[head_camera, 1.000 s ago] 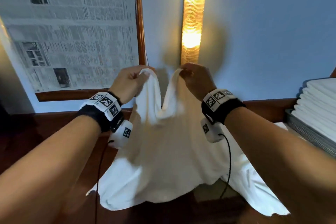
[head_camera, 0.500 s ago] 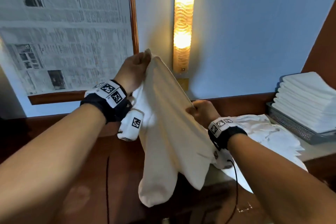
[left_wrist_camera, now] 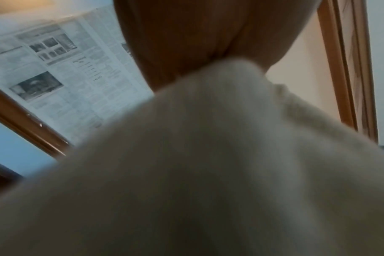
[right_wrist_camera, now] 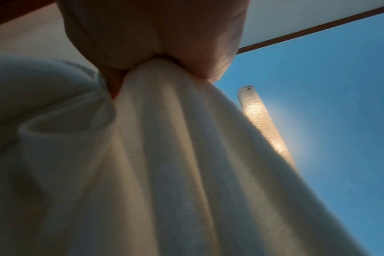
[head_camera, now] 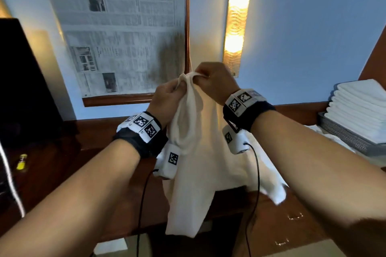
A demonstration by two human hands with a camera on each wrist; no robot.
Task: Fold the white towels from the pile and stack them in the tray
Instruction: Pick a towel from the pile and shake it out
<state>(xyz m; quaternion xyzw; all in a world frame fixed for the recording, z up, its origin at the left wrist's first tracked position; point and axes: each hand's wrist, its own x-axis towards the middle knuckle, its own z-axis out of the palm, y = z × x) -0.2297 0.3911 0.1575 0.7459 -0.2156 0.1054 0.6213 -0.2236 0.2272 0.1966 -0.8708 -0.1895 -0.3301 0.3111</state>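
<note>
I've got one white towel [head_camera: 200,152] up in the air in front of me, both hands at its top. My left hand [head_camera: 167,98] has its fingers curled round a bunch of cloth just below and left of my right hand [head_camera: 215,83], which pinches the top edge between thumb and fingers; the right wrist view shows the cloth gathered tight in that pinch. Hands nearly touching, so the two held bits are together and the towel hangs doubled.

Long axis runs straight down from my hands, lower end dangling past the front edge of the desk [head_camera: 62,162]. Tray [head_camera: 346,137] sits at the desk's right end with a stack of folded towels [head_camera: 359,106] in it, so my right hand is the nearer one. The pile of loose towels [head_camera: 325,137] lies on the desk between the hanging towel and the tray.

Next, I reckon, is laying it flat on the desk for the cross fold.

Hard to see: left wrist view is mostly blurred cloth, finger detail lost there. Can't tell if corners are matched, as the lower hem is bunched. Tray is cut off at frame's right edge.
</note>
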